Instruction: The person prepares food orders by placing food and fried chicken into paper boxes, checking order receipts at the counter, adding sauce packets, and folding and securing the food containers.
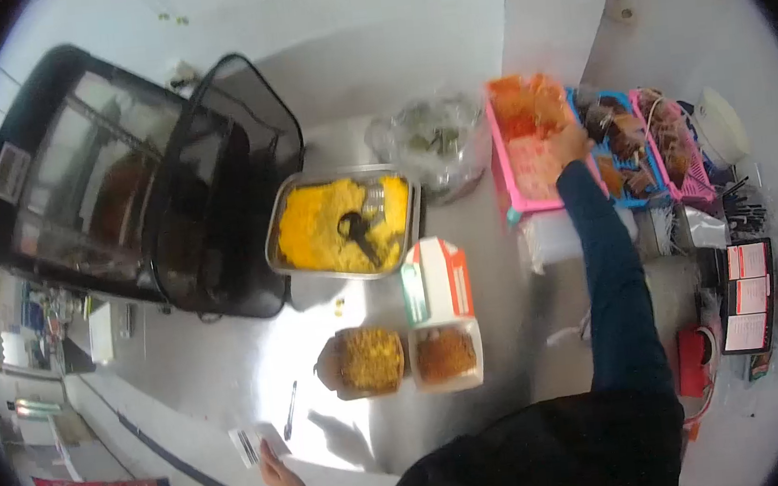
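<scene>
My left hand (283, 473) is low at the table's front edge, closed on a small white printed slip of paper (245, 447). My right arm stretches forward to a pink basket (501, 171) full of orange and pale pink packets (529, 156). My right hand (571, 144) is at the basket's right side, over the packets; its fingers are blurred and partly hidden. Nearer to me stand an open brown paper box (369, 361) of crumbly yellow-brown food and an open white, green and red carton (437, 281) with brown food inside.
A steel tray (274, 240) of yellow food holds a black scoop (355, 232). A black glass-fronted appliance (168, 180) stands open at left. A clear plastic bag (440, 144), blue basket (632, 184) and second pink basket (700, 185) line the back. A pen (291, 410) lies near the front.
</scene>
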Tool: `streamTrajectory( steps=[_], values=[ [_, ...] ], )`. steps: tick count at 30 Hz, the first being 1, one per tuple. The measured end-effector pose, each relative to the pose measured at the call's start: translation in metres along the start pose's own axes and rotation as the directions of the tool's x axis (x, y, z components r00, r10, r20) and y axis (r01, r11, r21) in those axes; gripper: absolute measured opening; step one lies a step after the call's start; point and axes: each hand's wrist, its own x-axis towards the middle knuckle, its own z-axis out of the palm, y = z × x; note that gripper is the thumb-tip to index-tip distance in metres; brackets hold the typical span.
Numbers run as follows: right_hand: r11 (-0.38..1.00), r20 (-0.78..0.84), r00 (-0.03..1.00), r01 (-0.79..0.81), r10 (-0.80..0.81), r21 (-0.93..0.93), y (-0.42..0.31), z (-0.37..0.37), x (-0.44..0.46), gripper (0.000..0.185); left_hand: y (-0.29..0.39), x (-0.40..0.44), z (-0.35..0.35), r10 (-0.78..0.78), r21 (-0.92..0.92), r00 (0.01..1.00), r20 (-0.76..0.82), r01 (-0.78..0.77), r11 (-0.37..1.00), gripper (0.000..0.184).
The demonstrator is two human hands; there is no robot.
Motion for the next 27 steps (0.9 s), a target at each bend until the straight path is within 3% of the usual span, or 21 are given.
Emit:
streamTrajectory(
  steps=[1, 3, 4, 5, 7, 9, 10, 11, 12, 13, 15, 20, 23, 26, 27],
  values=[
    [0.978, 0.0, 0.999, -0.044, 0.045, 0.204, 0.01, -0.003, 0.008, 0.013, -0.002, 0.0, 0.001, -0.01, -0.012, 1.0, -0.023, 0.01, 1.0, 0.036],
    [0.807, -0.079, 0.99, 0.139, -0.114, 0.575, 0.021, -0.019, 0.01, 0.017, 0.011, -0.002, 0.003, 0.042, -0.078, 0.998, 0.044, -0.039, 0.996, 0.025],
    [0.794, -0.161, 0.965, 0.263, -0.208, 0.548, 0.024, -0.033, -0.003, 0.016, 0.013, -0.001, 0.008, -0.005, -0.008, 0.999, 0.032, 0.005, 1.0, 0.02],
    [0.766, -0.24, 0.923, 0.384, -0.301, 0.516, 0.016, -0.061, -0.025, 0.016, 0.0, -0.001, 0.016, 0.039, -0.14, 0.996, 0.075, -0.029, 0.99, 0.021],
    [0.479, -0.138, 0.926, 0.305, -0.352, 0.823, 0.01, -0.097, -0.073, 0.018, 0.027, -0.016, 0.033, -0.063, -0.214, 0.962, 0.264, 0.123, 0.969, 0.033],
    [0.34, 0.038, 0.897, 0.128, -0.441, 0.932, 0.022, -0.125, -0.137, 0.022, 0.012, -0.027, 0.051, -0.064, -0.258, 0.887, 0.456, 0.201, 0.945, 0.042],
    [0.322, 0.176, 0.888, -0.033, -0.426, 0.946, 0.029, -0.133, -0.177, 0.023, -0.004, -0.035, 0.062, -0.066, -0.289, 0.843, 0.534, 0.255, 0.923, 0.044],
    [0.299, 0.304, 0.861, -0.188, -0.409, 0.935, 0.035, -0.138, -0.22, 0.024, -0.016, -0.043, 0.073, -0.014, -0.274, 0.826, 0.563, 0.203, 0.94, 0.047],
    [0.349, 0.437, 0.841, -0.324, -0.318, 0.879, 0.038, -0.148, -0.263, 0.024, -0.034, -0.047, 0.083, 0.134, -0.163, 0.827, 0.546, -0.052, 0.985, 0.05],
    [0.384, 0.554, 0.804, -0.451, -0.219, 0.806, 0.043, -0.152, -0.299, 0.023, -0.018, -0.053, 0.085, 0.224, -0.154, 0.817, 0.531, -0.167, 0.974, 0.052],
    [0.326, 0.554, 0.809, -0.48, -0.196, 0.815, 0.074, -0.124, -0.353, 0.021, -0.01, -0.059, 0.086, 0.204, -0.054, 0.78, 0.591, -0.214, 0.975, 0.052],
    [0.408, 0.581, 0.813, -0.544, 0.041, 0.733, 0.104, -0.091, -0.425, 0.02, 0.003, -0.055, 0.083, 0.256, -0.041, 0.695, 0.672, -0.309, 0.95, 0.054],
    [0.412, 0.443, 0.89, -0.446, 0.108, 0.795, 0.092, -0.1, -0.431, 0.02, -0.002, -0.05, 0.082, 0.305, -0.088, 0.646, 0.7, -0.346, 0.934, 0.055],
    [0.379, 0.374, 0.926, -0.368, 0.062, 0.849, 0.073, -0.113, -0.427, 0.02, -0.014, -0.044, 0.083, 0.348, -0.13, 0.609, 0.713, -0.373, 0.919, 0.056],
    [0.387, 0.377, 0.926, -0.34, -0.023, 0.857, 0.065, -0.113, -0.427, 0.02, -0.017, -0.043, 0.083, 0.354, -0.14, 0.601, 0.717, -0.373, 0.917, 0.056]
  ],
)
